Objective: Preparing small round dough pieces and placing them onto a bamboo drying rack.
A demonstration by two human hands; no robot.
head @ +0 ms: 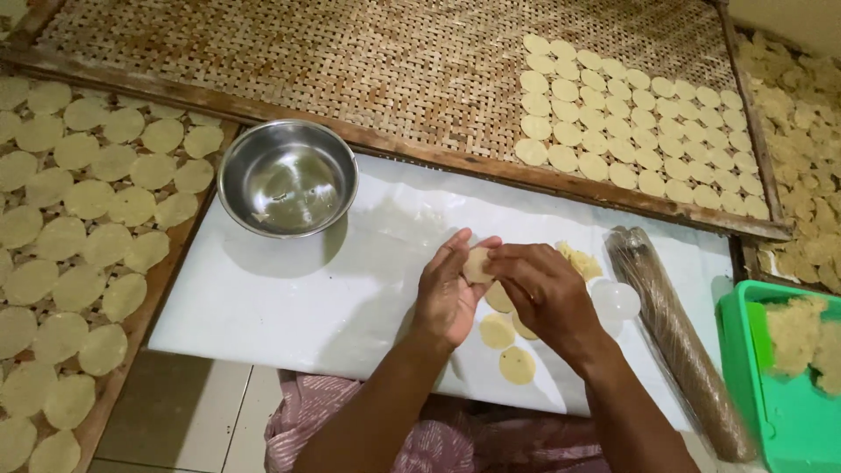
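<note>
- A small, pale yellow dough disc (476, 263) is held upright between the two hands above the white board (289, 298); the left hand (448, 293) is cupped behind it, and the right hand (543, 289) is closed on its edge with the fingertips.
- Three more flat discs (497, 331) are seen lying on the board just below the hands, with a crumbly lump of dough (580, 259) and a clear round cutter (616, 300) beside the right hand.
- A steel bowl (287, 178) is placed at the board's far left corner; only a few scraps are seen in it.
- A green plastic tub (775, 412) at the right is filled with crumbly dough.
- A plastic-wrapped rolling pin (679, 337) is laid along the board's right side.
- Woven bamboo trays (350, 61) are set around the board, with rows of discs spread on them.
</note>
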